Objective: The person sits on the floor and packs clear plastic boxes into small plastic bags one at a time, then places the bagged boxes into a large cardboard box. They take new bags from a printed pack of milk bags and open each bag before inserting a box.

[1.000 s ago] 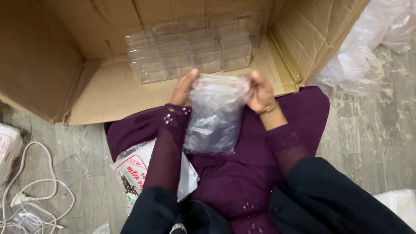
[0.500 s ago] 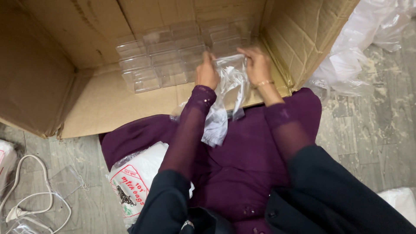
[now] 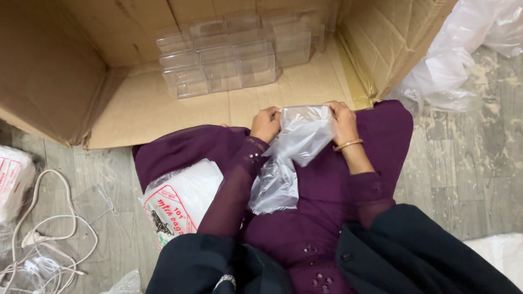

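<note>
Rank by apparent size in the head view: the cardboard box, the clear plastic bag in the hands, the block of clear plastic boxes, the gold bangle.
1. cardboard box, by far the largest.
2. block of clear plastic boxes and clear plastic bag: look alike; the bag is nearer, so unsure.
3. gold bangle, smallest.

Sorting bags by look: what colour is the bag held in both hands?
Clear, colourless plastic bag, see-through; shows best in the head view.

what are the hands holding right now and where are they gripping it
Both hands hold a clear plastic bag by its top edge: the left hand pinches the left corner, the right hand the right corner. The rest hangs down over the lap.
</note>
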A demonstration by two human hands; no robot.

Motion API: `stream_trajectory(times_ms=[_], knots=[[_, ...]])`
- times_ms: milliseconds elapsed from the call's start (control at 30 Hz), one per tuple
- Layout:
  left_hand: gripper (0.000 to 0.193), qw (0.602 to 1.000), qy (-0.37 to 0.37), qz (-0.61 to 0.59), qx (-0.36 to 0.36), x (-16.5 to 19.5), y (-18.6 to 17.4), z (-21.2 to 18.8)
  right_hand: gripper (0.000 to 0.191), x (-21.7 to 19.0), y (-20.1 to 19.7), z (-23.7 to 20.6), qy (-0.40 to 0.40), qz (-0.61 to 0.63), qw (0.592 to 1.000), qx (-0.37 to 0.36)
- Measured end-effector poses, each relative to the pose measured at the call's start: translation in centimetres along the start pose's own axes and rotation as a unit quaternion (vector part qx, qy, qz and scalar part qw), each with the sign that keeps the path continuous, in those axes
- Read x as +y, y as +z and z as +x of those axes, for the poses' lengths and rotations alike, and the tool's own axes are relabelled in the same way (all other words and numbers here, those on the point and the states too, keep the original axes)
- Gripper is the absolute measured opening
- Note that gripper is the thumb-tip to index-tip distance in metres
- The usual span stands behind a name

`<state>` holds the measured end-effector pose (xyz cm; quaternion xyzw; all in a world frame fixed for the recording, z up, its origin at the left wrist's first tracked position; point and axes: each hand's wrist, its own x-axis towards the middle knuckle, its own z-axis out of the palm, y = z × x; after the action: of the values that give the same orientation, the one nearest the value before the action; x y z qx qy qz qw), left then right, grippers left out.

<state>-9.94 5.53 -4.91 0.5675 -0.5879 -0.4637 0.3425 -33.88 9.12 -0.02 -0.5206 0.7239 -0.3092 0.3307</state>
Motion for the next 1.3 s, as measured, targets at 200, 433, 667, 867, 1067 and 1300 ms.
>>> stream_trajectory(times_ms=[200, 433, 667, 867, 1067, 1300], knots=[[0.032, 0.996, 0.077, 0.033, -0.017, 2.5, 0.6, 0.5, 0.044, -4.1, -1.3, -3.2, 0.094, 0.572, 0.741, -0.339], [0.026, 0.972, 0.028, -0.196, -0.13, 4.5, 0.6, 1.1, 0.045, -0.3, -4.6, -4.7, 0.004, 0.545, 0.821, -0.169], [0.033, 0.957, -0.017, -0.259, -0.131, 3.4, -1.3, 0.2, 0.069, 10.3, -16.7, 2.1, -0.071, 0.637, 0.681, 0.354], [0.034, 0.972, 0.04, -0.184, -0.139, 1.7, -1.3, 0.3, 0.063, 8.0, -18.2, 7.7, 0.011, 0.608, 0.747, 0.269], [0.036, 0.938, -0.027, -0.306, -0.159, 0.8, -1.7, -0.4, 0.058, 3.0, -12.6, 4.8, -0.066, 0.333, 0.878, 0.338], [0.043, 0.872, -0.028, -0.453, -0.185, 3.7, -3.5, -0.4, 0.061, -4.6, 0.1, -1.9, -0.185, 0.341, 0.917, -0.093]])
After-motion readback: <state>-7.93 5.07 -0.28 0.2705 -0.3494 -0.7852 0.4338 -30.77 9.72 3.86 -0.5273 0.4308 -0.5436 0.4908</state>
